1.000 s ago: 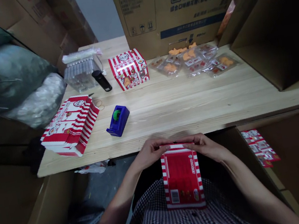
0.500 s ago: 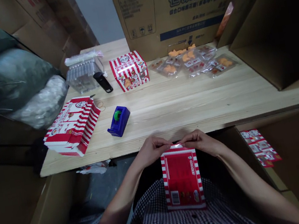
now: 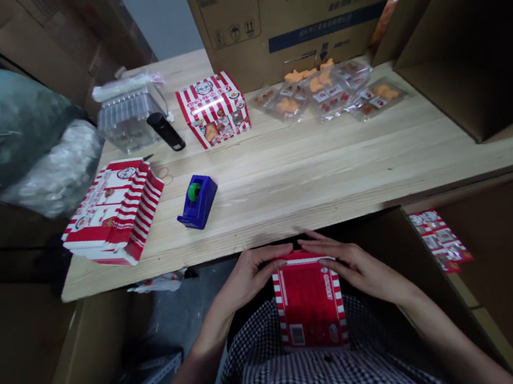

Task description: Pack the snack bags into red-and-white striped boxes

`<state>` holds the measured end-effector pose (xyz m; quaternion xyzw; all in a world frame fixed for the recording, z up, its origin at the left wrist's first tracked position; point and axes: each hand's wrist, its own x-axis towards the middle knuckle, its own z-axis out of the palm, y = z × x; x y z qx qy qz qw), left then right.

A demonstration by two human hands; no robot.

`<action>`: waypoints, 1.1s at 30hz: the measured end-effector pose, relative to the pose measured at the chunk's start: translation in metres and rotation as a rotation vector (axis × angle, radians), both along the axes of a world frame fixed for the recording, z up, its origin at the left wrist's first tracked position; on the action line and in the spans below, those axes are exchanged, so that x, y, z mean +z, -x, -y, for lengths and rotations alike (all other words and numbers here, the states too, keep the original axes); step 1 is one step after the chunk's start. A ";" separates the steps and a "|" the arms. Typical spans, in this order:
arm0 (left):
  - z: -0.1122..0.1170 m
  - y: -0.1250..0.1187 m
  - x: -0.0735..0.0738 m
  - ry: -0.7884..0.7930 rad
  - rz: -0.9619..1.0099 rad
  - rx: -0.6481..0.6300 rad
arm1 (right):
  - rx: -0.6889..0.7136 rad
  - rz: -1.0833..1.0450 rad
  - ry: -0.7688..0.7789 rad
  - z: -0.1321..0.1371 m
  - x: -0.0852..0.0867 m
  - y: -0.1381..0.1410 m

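Observation:
A red-and-white striped paper box (image 3: 309,304) rests against my lap in front of the checked shirt, its printed back with a barcode facing up. My left hand (image 3: 255,275) grips the upper left corner, thumb on the front and fingers along the top edge. At the upper right, my right hand (image 3: 354,264) lies over the top edge with its fingers somewhat apart and the thumb side on the box's face. The undersides of both grips are hidden.
On the wooden table (image 3: 313,176) are a blue tape dispenser (image 3: 198,202), a stack of flat striped boxes (image 3: 114,209), an assembled box (image 3: 214,108), a black cylinder (image 3: 166,131), a clear plastic container (image 3: 131,121) and bagged orange pieces (image 3: 326,95). Cardboard boxes (image 3: 469,51) flank the right.
Both hands have shifted from pinching the middle of the box's top edge to its outer corners. My right hand's fingers have spread. The top flap now lies folded down. The view has tilted slightly.

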<state>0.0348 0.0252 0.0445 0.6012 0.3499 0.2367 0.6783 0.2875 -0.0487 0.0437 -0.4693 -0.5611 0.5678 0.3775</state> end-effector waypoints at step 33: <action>-0.118 0.129 -0.023 0.020 -0.071 0.898 | -0.357 -0.136 0.221 -0.002 -0.028 0.010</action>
